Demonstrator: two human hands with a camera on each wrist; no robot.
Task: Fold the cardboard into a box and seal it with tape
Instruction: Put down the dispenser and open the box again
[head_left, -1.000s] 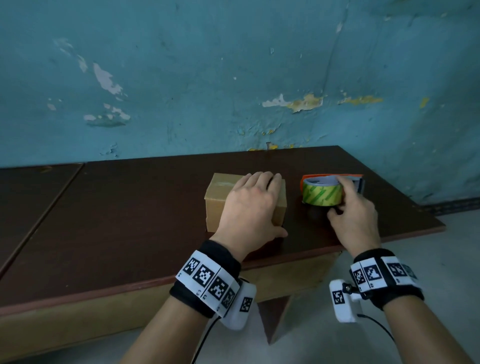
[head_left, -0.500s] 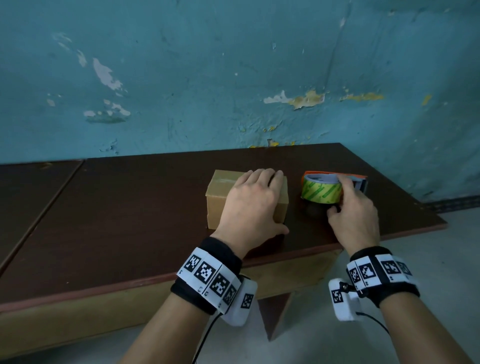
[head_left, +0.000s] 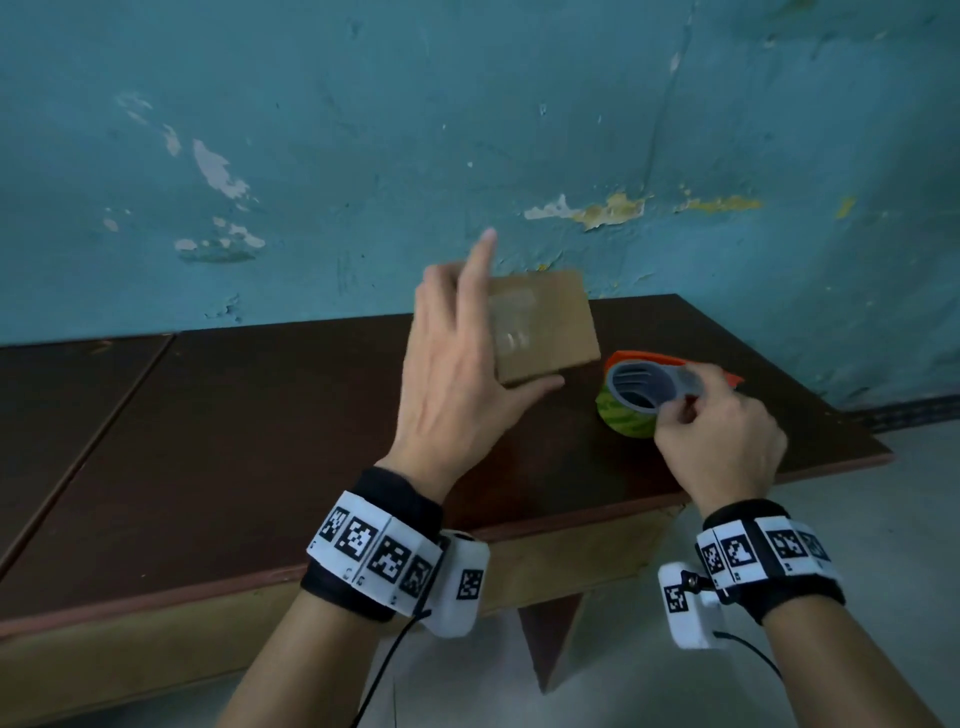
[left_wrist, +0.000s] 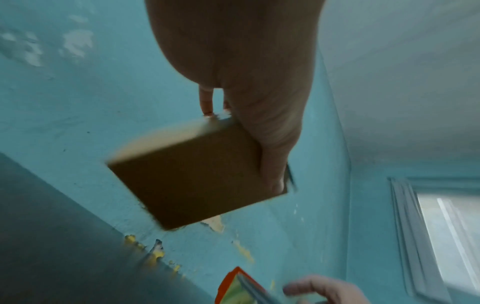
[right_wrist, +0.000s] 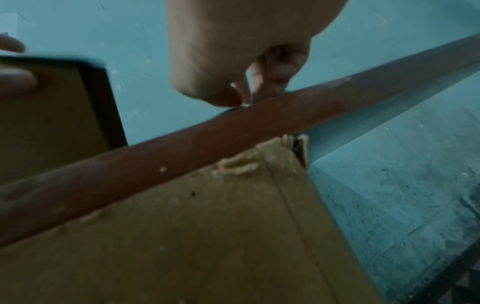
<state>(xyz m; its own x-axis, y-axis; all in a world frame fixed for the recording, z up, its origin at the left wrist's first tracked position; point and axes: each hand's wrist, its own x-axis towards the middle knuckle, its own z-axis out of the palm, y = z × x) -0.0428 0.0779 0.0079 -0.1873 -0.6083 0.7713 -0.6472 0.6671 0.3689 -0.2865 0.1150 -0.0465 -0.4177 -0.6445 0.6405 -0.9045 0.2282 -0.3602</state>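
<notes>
A small brown cardboard box (head_left: 545, 325) is held up above the dark table, tilted so a taped face turns toward me. My left hand (head_left: 462, 374) grips it, thumb under its near edge and fingers behind, with the index finger sticking up. In the left wrist view the box (left_wrist: 192, 176) hangs below the palm. A green tape roll in an orange dispenser (head_left: 644, 395) stands on the table to the right. My right hand (head_left: 722, 441) holds it, fingers curled round the roll's rim. The right wrist view shows the hand (right_wrist: 249, 61) above the table edge.
The dark brown table (head_left: 260, 426) runs along a peeling turquoise wall (head_left: 363, 156), its front edge close to my wrists. A second tabletop (head_left: 57, 395) adjoins at the left. Grey floor (head_left: 857, 519) lies to the right and below. A window (left_wrist: 446, 236) shows in the left wrist view.
My left hand has lifted the box off the table and tipped it upright. My right hand has shifted its hold on the tape roll, which is now tilted toward me.
</notes>
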